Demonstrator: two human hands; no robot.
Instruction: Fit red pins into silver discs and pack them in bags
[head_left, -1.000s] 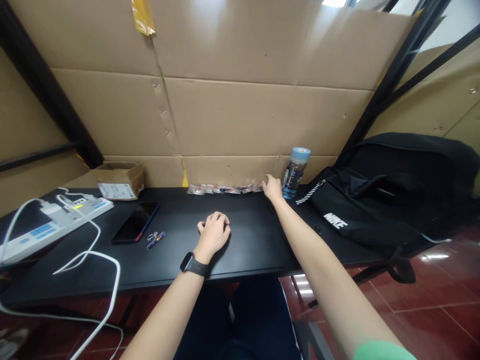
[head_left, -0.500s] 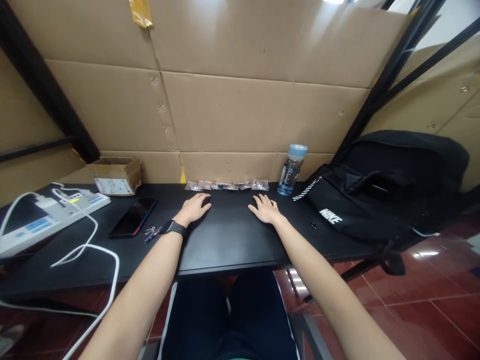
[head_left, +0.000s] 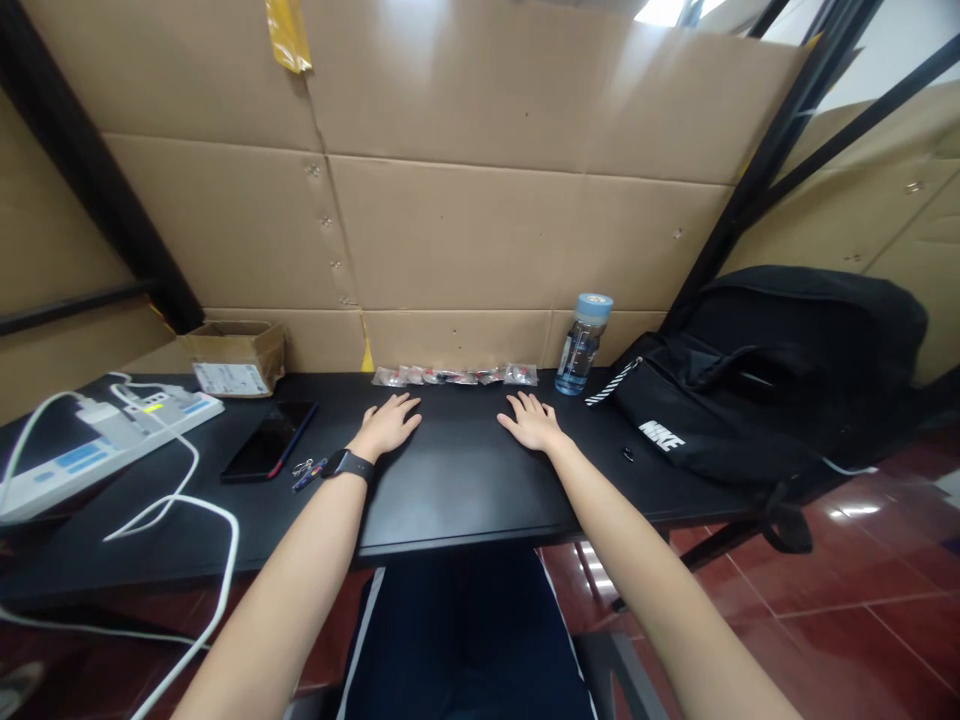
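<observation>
My left hand (head_left: 386, 424) lies flat on the black table (head_left: 457, 490), fingers spread, holding nothing. A dark smartwatch (head_left: 346, 464) is on that wrist, and a small bunch of keys (head_left: 308, 472) rests beside it. My right hand (head_left: 531, 422) is also palm down on the tabletop, open, with its fingers apart. Just beyond both hands, several small clear plastic packets (head_left: 457, 377) lie in a row along the cardboard wall. What is inside them is too small to make out. A clear water bottle (head_left: 578, 350) with a blue lid stands upright beyond my right hand.
At the left are a phone (head_left: 270, 441), a white power strip (head_left: 112, 450) with cables, and a small cardboard box (head_left: 238, 352). A black backpack (head_left: 757, 400) takes up the right end, with a tiny black object (head_left: 628, 454) beside it. Cardboard panels (head_left: 465, 240) close off the back.
The fingers of my left hand have spread and straightened. My right hand stays in place on the table. The camera view has tilted slightly upward, and my legs have shifted.
</observation>
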